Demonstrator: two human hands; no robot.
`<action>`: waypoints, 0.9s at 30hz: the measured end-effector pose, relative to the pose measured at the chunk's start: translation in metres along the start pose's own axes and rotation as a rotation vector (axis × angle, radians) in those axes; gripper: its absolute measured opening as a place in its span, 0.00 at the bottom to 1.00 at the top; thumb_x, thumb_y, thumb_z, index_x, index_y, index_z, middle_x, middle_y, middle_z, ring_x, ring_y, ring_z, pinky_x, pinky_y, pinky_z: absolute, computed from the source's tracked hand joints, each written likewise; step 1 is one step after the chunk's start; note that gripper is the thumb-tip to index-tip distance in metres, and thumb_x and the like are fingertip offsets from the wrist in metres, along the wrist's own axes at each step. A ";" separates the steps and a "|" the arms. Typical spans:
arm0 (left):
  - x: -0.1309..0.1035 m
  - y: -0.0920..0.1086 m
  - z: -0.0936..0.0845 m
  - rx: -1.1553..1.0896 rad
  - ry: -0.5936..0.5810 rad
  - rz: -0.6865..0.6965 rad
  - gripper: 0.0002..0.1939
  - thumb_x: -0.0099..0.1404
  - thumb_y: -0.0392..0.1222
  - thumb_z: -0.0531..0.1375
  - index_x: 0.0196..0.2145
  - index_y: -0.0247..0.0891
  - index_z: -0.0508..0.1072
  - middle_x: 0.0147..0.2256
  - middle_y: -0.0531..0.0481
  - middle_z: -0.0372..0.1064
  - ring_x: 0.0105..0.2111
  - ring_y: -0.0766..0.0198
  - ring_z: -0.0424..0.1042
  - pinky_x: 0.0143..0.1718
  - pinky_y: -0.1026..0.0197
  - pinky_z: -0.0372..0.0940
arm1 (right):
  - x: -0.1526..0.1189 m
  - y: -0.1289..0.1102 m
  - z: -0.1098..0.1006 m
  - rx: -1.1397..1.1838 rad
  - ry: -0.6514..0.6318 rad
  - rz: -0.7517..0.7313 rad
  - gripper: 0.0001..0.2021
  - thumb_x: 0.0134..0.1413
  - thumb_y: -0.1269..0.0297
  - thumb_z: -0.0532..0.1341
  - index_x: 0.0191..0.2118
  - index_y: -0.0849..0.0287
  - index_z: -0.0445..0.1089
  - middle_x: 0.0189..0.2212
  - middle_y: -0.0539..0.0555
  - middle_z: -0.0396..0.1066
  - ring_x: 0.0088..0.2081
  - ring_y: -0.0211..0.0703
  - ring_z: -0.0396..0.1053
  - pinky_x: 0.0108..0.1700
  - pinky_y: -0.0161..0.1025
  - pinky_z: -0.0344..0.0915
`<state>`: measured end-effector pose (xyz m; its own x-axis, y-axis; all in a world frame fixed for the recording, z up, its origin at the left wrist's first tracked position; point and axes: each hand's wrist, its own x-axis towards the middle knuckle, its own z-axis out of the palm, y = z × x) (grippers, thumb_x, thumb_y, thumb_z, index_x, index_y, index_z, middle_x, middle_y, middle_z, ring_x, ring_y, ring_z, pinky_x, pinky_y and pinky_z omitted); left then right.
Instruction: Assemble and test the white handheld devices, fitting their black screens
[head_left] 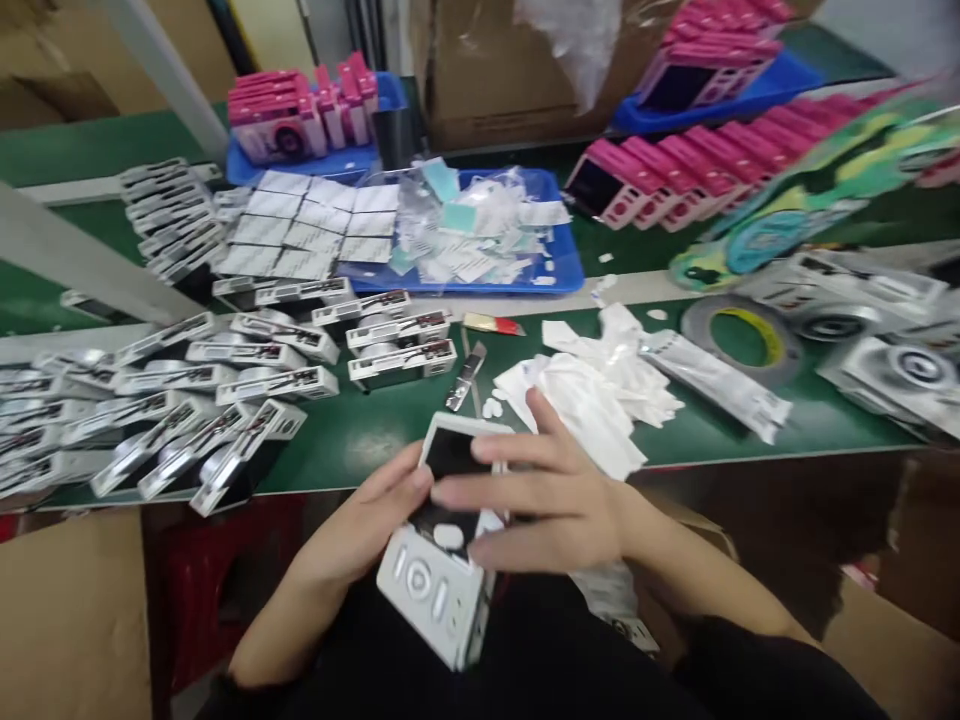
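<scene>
My left hand (375, 525) grips a white digital camera (424, 590) by its left side, with the thumb on the dark screen. The camera is tilted above my lap, its round pad and long buttons facing up. A small white oval piece (448, 537) lies on it below the screen. Over the camera's right side reaches my right hand (559, 500), fingers spread and slightly blurred; whether the fingertips touch the screen I cannot tell. Beyond the hands, crumpled white paper (581, 400) lies on the green bench (337, 440), near a metal blade-like tool (466, 377).
White camera bodies (262, 352) crowd the left. A blue tray (566, 262) holds small bags and labels. Pink cameras (660, 180) line the back right. A tape roll (742, 338), a silvery packet (720, 385) and a red-and-yellow cutter (493, 324) lie on the bench.
</scene>
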<state>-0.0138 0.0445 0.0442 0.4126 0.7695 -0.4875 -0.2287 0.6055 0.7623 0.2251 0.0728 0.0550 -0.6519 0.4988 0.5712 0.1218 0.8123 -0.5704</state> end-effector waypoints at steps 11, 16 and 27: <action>-0.027 -0.021 -0.033 0.093 0.597 0.370 0.34 0.67 0.57 0.69 0.64 0.56 0.60 0.50 0.50 0.75 0.44 0.56 0.80 0.43 0.56 0.78 | 0.028 -0.010 0.083 0.497 0.231 0.620 0.25 0.76 0.49 0.55 0.72 0.44 0.55 0.66 0.55 0.69 0.64 0.42 0.72 0.63 0.40 0.72; -0.029 -0.032 -0.068 0.634 0.543 0.706 0.47 0.57 0.54 0.78 0.66 0.54 0.59 0.67 0.43 0.60 0.55 0.54 0.78 0.52 0.53 0.78 | 0.030 -0.001 0.078 0.450 0.169 0.715 0.14 0.75 0.56 0.59 0.61 0.44 0.67 0.52 0.47 0.77 0.49 0.37 0.79 0.50 0.33 0.76; -0.014 -0.032 -0.069 1.159 0.311 0.864 0.28 0.68 0.53 0.71 0.58 0.45 0.65 0.55 0.38 0.75 0.55 0.48 0.80 0.52 0.45 0.79 | 0.012 0.013 0.084 -0.054 0.188 0.640 0.17 0.67 0.62 0.66 0.58 0.51 0.70 0.58 0.59 0.75 0.59 0.58 0.74 0.61 0.57 0.69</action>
<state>-0.0736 0.0285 -0.0024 0.2829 0.9010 0.3288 0.5778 -0.4338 0.6913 0.1560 0.0634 0.0047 -0.2973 0.9277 0.2259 0.4812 0.3500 -0.8037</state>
